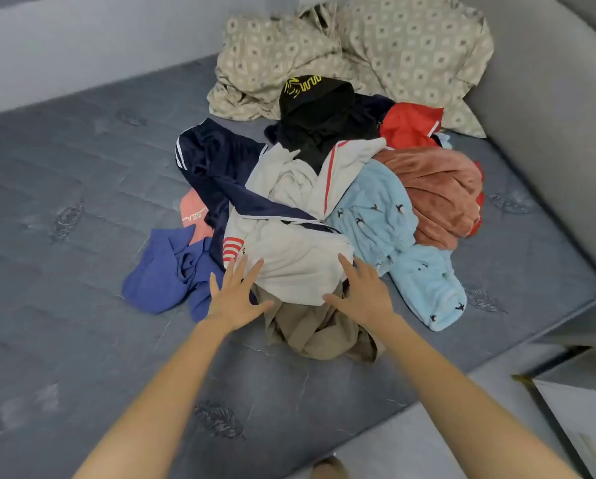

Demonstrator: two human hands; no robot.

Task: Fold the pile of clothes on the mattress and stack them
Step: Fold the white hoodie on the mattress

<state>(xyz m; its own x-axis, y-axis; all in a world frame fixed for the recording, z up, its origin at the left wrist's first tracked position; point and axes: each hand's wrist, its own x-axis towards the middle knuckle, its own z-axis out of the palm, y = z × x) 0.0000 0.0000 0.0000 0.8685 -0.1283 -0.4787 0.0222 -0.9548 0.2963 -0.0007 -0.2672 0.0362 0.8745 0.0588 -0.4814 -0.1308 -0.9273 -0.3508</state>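
Note:
A loose pile of clothes lies in the middle of the grey-blue mattress (64, 271). At its near edge is a white garment (296, 264) over a crumpled khaki one (317, 330). My left hand (236, 299) and my right hand (362, 292) reach to either side of the white garment with fingers spread and straight, at its near edge; neither holds anything. Around it lie a navy striped jacket (217, 167), a blue shirt (165, 274), a light blue fleece with small prints (393, 223), a rust-brown fleece (441, 191), a black garment (317, 112) and a red one (407, 126).
A beige patterned sheet (376, 46) is bunched at the far end against the grey wall (549, 115). The mattress edge runs along the lower right, with pale floor (410, 440) and a white panel (587, 420) beyond it. Bare mattress spreads to the left.

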